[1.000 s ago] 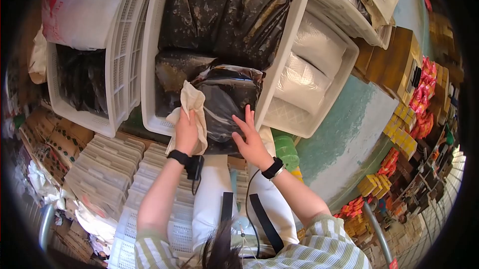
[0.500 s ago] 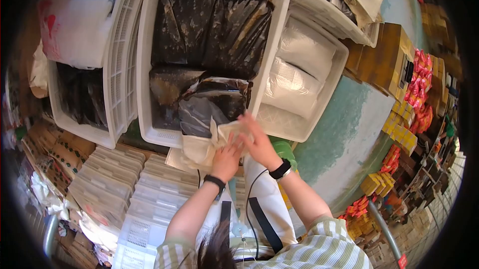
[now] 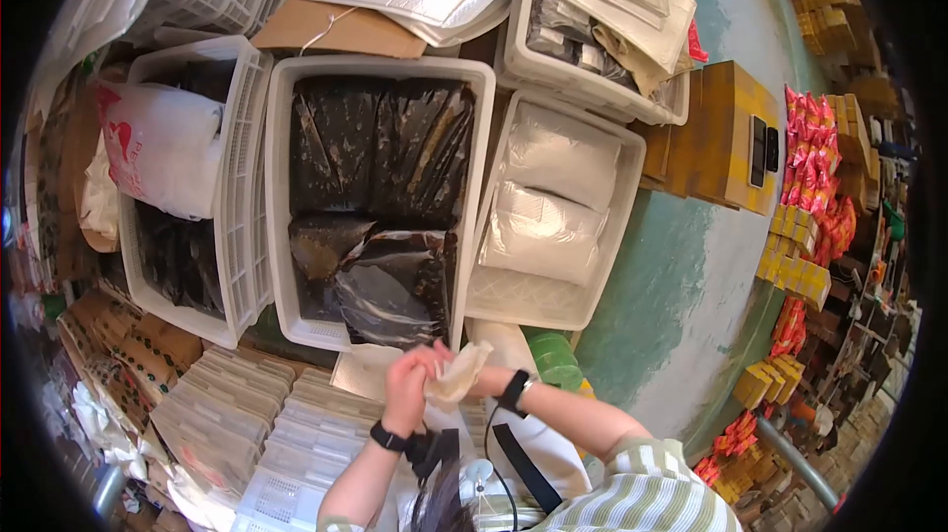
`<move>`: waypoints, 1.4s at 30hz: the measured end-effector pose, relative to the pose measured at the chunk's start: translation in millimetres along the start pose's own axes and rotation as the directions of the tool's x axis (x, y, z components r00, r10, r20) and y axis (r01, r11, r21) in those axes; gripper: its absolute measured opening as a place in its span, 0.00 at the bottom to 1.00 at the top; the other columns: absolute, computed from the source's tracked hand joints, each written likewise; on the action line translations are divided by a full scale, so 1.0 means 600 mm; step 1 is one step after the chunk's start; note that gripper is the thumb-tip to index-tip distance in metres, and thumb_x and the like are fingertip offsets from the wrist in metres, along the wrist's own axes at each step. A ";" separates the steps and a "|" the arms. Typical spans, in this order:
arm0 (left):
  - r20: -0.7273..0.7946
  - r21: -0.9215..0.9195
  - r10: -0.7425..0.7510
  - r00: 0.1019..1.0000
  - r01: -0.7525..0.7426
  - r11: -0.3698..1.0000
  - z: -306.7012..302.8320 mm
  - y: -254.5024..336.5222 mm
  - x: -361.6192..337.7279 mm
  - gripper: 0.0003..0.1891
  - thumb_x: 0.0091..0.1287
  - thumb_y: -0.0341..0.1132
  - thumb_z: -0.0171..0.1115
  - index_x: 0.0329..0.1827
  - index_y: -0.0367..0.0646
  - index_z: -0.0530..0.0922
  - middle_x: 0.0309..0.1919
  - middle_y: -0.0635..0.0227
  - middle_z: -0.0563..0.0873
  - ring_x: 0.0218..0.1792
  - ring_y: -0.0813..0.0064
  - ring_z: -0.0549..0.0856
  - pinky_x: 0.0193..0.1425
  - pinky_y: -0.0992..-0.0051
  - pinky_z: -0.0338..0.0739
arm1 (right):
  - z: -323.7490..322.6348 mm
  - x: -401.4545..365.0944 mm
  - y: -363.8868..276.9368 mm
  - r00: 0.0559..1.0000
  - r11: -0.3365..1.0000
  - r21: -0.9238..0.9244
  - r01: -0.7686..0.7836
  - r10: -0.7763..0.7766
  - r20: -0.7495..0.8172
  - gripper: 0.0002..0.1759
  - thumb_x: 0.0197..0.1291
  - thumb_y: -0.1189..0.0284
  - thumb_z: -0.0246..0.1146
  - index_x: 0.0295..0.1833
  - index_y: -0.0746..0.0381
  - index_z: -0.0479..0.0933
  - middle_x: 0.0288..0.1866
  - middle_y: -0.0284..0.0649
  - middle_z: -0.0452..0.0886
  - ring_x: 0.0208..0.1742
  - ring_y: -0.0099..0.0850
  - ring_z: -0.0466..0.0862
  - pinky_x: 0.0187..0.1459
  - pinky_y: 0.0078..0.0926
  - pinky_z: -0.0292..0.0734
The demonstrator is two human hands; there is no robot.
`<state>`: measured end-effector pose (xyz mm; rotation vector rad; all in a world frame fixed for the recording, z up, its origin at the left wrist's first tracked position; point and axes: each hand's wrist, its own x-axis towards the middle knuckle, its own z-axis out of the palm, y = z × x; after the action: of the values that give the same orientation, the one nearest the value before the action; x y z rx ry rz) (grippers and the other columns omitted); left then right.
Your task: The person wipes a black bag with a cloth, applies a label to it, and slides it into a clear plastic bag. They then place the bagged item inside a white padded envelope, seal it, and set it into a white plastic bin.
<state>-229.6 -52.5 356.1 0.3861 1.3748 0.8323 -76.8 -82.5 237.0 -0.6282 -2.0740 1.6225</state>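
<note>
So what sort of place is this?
Probably a stockroom or packing area: white crates of bagged goods, cardboard boxes, piles of red packets. The left hand and right hand grip a cloth.

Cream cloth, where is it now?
In the head view, low centre, the cream cloth sits bunched between left hand and right hand, below the middle white crate.

The cloth (image 3: 456, 372) is a small cream-coloured rag, crumpled into a loose wad with one creased flap sticking out to the right. It is held clear of any surface, bunched between the left hand (image 3: 407, 386) and the right hand (image 3: 489, 381). It sits just in front of the near rim of the white crate (image 3: 279, 236).
</note>
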 end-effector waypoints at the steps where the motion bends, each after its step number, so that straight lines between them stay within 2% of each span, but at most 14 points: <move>1: 0.007 0.050 0.042 0.999 -0.042 0.998 0.000 -0.013 -0.017 0.07 0.54 0.20 0.46 0.20 0.38 0.70 0.27 0.68 0.79 0.35 0.72 0.78 0.53 0.74 0.70 | 0.051 -0.016 0.008 0.999 1.000 0.001 0.008 -0.008 -0.044 0.26 0.65 0.65 0.55 0.68 0.58 0.62 0.63 0.47 0.69 0.65 0.32 0.69 0.67 0.31 0.62; 2: 0.013 0.102 0.080 0.997 -0.081 0.991 -0.007 -0.028 -0.039 0.07 0.54 0.21 0.46 0.21 0.38 0.71 0.27 0.67 0.79 0.37 0.72 0.78 0.56 0.73 0.70 | 0.124 -0.040 0.009 0.980 0.863 0.487 -0.133 0.189 -0.067 0.30 0.65 0.61 0.55 0.70 0.59 0.59 0.70 0.47 0.60 0.71 0.32 0.60 0.71 0.30 0.53; 3: -0.007 0.242 0.095 0.995 -0.091 0.966 -0.016 -0.035 -0.065 0.07 0.54 0.21 0.47 0.23 0.38 0.73 0.29 0.66 0.80 0.39 0.70 0.79 0.59 0.71 0.68 | 0.260 -0.142 0.103 0.853 0.905 0.198 -0.376 0.255 0.456 0.33 0.65 0.61 0.56 0.71 0.63 0.55 0.69 0.40 0.64 0.69 0.28 0.64 0.71 0.26 0.55; 7: -0.153 0.620 0.156 0.976 -0.028 0.784 -0.057 -0.026 -0.129 0.20 0.49 0.20 0.55 0.48 0.38 0.77 0.57 0.54 0.72 0.60 0.58 0.71 0.68 0.65 0.61 | 0.151 0.024 -0.077 0.884 0.581 0.704 -0.408 0.446 0.144 0.20 0.65 0.63 0.57 0.59 0.61 0.72 0.55 0.36 0.78 0.52 0.30 0.78 0.58 0.29 0.70; 9: -0.184 0.566 -0.029 0.982 0.130 0.814 -0.155 -0.104 -0.167 0.35 0.44 0.20 0.62 0.62 0.41 0.72 0.72 0.52 0.57 0.70 0.55 0.60 0.72 0.63 0.56 | 0.069 0.073 -0.123 0.696 0.386 0.590 -0.709 0.517 0.498 0.17 0.67 0.66 0.55 0.57 0.62 0.73 0.53 0.36 0.79 0.51 0.30 0.78 0.58 0.30 0.70; 14: -0.012 0.864 -0.153 0.988 0.087 0.495 -0.186 -0.097 -0.145 0.23 0.62 0.37 0.59 0.60 0.41 0.73 0.68 0.55 0.64 0.67 0.61 0.66 0.70 0.64 0.63 | 0.147 0.033 -0.170 0.986 0.579 0.804 -0.136 0.159 0.052 0.11 0.55 0.69 0.65 0.39 0.65 0.75 0.33 0.36 0.81 0.33 0.24 0.75 0.41 0.26 0.73; 17: -0.183 0.307 -0.582 0.793 0.608 0.732 -0.198 -0.129 -0.108 0.20 0.68 0.39 0.52 0.62 0.41 0.71 0.64 0.58 0.69 0.64 0.64 0.71 0.67 0.66 0.69 | -0.053 0.147 -0.223 0.780 0.426 0.664 -0.614 0.199 0.593 0.23 0.52 0.63 0.68 0.50 0.63 0.71 0.43 0.40 0.78 0.45 0.31 0.77 0.48 0.29 0.72; 21: 0.080 -0.127 -0.261 0.962 0.270 0.954 -0.107 -0.089 -0.056 0.20 0.70 0.37 0.50 0.63 0.41 0.68 0.61 0.61 0.72 0.60 0.66 0.74 0.63 0.67 0.72 | -0.132 0.139 -0.162 0.903 0.874 0.308 -0.377 0.420 -0.086 0.43 0.45 0.61 0.74 0.65 0.61 0.63 0.55 0.43 0.72 0.57 0.35 0.74 0.59 0.29 0.68; 23: 0.140 -0.360 -0.049 0.989 0.098 0.928 -0.051 -0.057 -0.019 0.20 0.71 0.36 0.49 0.64 0.41 0.66 0.59 0.62 0.73 0.58 0.67 0.76 0.62 0.68 0.73 | -0.175 0.132 -0.134 0.904 0.779 0.484 -0.398 0.422 0.064 0.40 0.46 0.67 0.73 0.66 0.61 0.65 0.56 0.42 0.74 0.59 0.33 0.73 0.63 0.30 0.66; 26: 0.282 0.374 0.370 0.885 -0.457 0.807 0.052 0.069 0.060 0.17 0.63 0.35 0.60 0.54 0.43 0.76 0.53 0.59 0.79 0.56 0.57 0.77 0.62 0.66 0.69 | -0.268 0.095 -0.060 0.811 0.721 0.408 -0.560 0.578 0.092 0.28 0.48 0.75 0.69 0.59 0.62 0.73 0.53 0.41 0.79 0.58 0.30 0.75 0.62 0.29 0.67; 29: 0.201 0.582 0.352 0.914 -0.400 0.708 0.069 0.081 0.080 0.15 0.64 0.30 0.57 0.53 0.38 0.75 0.54 0.53 0.79 0.55 0.53 0.77 0.60 0.65 0.71 | -0.413 0.057 0.068 0.720 0.700 -0.335 -0.631 0.367 -0.589 0.19 0.55 0.78 0.54 0.55 0.66 0.74 0.48 0.53 0.80 0.53 0.45 0.78 0.56 0.36 0.71; 32: 0.081 0.617 0.295 0.952 -0.280 0.736 0.032 0.037 0.077 0.15 0.64 0.31 0.58 0.53 0.40 0.76 0.54 0.55 0.79 0.55 0.54 0.77 0.61 0.64 0.70 | -0.636 0.114 0.078 0.274 0.783 0.103 -0.614 0.333 -0.902 0.14 0.61 0.71 0.50 0.48 0.68 0.72 0.43 0.53 0.79 0.45 0.43 0.78 0.49 0.36 0.72; 36: -0.086 0.857 0.295 0.952 -0.080 0.509 -0.051 -0.058 0.066 0.21 0.62 0.35 0.61 0.59 0.43 0.74 0.64 0.54 0.70 0.65 0.49 0.65 0.68 0.59 0.62 | -0.716 0.225 -0.025 0.224 0.746 0.445 -0.495 0.605 -0.764 0.38 0.61 0.57 0.59 0.72 0.59 0.55 0.70 0.46 0.60 0.70 0.36 0.61 0.61 0.30 0.67; 42: -0.232 0.948 0.253 0.939 0.160 0.276 -0.143 -0.151 0.096 0.44 0.61 0.49 0.61 0.75 0.41 0.50 0.74 0.57 0.51 0.73 0.48 0.51 0.71 0.49 0.52 | -0.513 0.215 0.108 0.767 0.800 -0.174 -0.574 0.451 -0.455 0.20 0.63 0.63 0.57 0.55 0.63 0.74 0.48 0.47 0.81 0.50 0.39 0.80 0.50 0.34 0.73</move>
<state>-286.7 -90.8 237.1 1.3104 2.1430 -0.0771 5.9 247.2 249.6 -1.6264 -1.9446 1.2687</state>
